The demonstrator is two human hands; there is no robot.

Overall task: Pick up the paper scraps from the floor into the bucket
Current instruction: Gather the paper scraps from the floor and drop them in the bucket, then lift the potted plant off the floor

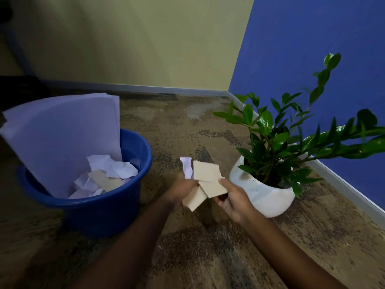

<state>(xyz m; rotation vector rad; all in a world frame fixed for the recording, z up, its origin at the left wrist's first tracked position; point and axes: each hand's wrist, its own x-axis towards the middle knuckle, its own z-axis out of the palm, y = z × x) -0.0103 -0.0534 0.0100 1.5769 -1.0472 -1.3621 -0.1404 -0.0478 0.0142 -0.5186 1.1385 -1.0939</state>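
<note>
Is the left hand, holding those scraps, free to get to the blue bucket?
Probably yes. The left hand holds paper scraps just right of the blue bucket, with only bare floor between them. The right hand also grips the scraps and may need to let go.

Glossy blue plastic bucket, matt paper scraps, rough speckled carpet, smooth white pot.

left hand: reached forward, fingers curled round paper scraps
right hand: alongside, thumb pinching the same scraps
</note>
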